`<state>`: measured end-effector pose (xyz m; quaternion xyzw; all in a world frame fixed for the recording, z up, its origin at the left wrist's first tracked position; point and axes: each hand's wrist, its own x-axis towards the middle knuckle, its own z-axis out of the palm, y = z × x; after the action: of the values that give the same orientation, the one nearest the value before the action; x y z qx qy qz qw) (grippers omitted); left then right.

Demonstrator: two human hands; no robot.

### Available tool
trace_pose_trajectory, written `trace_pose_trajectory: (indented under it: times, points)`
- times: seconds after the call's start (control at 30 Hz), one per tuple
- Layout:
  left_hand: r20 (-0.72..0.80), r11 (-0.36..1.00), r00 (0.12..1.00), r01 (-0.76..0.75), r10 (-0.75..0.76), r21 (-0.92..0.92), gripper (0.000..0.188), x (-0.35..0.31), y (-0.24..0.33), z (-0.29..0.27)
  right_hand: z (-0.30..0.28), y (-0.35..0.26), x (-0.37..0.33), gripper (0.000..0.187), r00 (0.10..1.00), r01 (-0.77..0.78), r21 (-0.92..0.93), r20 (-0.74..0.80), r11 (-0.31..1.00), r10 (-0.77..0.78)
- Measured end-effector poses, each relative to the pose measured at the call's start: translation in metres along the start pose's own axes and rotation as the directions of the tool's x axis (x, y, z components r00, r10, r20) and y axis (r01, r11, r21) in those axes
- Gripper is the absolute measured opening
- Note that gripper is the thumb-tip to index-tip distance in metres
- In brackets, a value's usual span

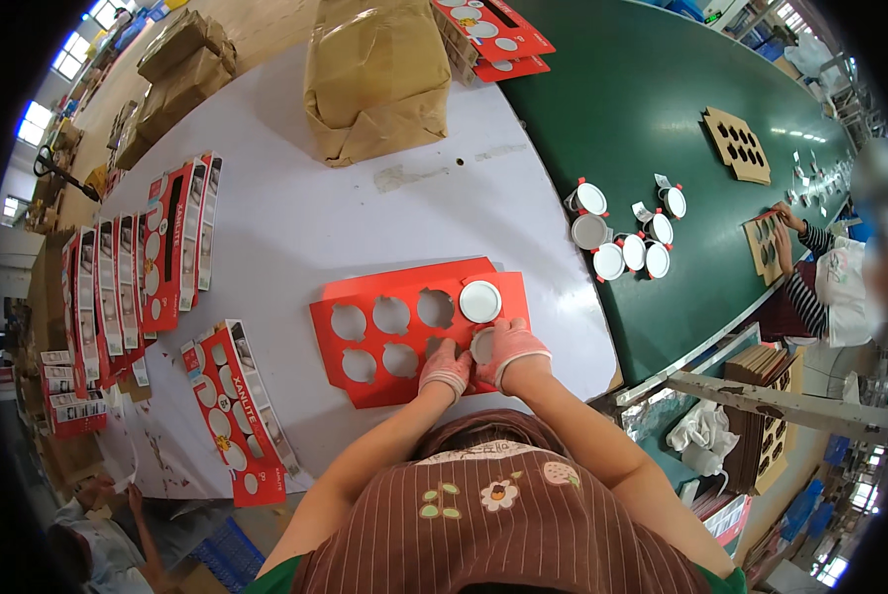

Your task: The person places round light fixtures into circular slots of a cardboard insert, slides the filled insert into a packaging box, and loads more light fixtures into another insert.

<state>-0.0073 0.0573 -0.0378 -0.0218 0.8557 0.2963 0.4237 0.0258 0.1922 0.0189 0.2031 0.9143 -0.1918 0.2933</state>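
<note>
A flat red cardboard insert (414,309) with two rows of round cut-outs lies on the pale table in front of me. One white round downlight (480,301) sits in the cut-out at its far right corner. Below it, a second round downlight (483,346) lies at the near right cut-out, partly covered by my gloved right hand (515,346), whose fingers are closed around its edge. My gloved left hand (446,367) pinches the card beside it, at the neighbouring cut-out; its fingertips are partly hidden. The other cut-outs show bare table through them.
Several downlights (634,252) stand on the green conveyor (612,129) to the right. Red printed boxes (171,243) stand at the left, with another box (241,411) nearer me. A brown paper-wrapped bundle (379,84) sits at the far side. Across the conveyor, a co-worker handles a brown card (764,247).
</note>
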Motion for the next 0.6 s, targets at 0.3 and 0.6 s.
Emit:
trace_pose_trajectory:
  times: [0.3,0.6]
  points:
    - [-0.129,0.989,0.983,-0.140,0.131,-0.057,0.056,-0.003,-0.036,-0.003,-0.022,0.006,-0.047,0.068,0.906,0.178,0.140,-0.410,0.974,-0.107]
    - [0.022,0.406,0.860,-0.218,0.510,-0.888,0.055,-0.076,-0.008,-0.045,-0.049,0.011,-0.071,0.044,0.733,0.668,0.442,-0.529,0.599,-0.427]
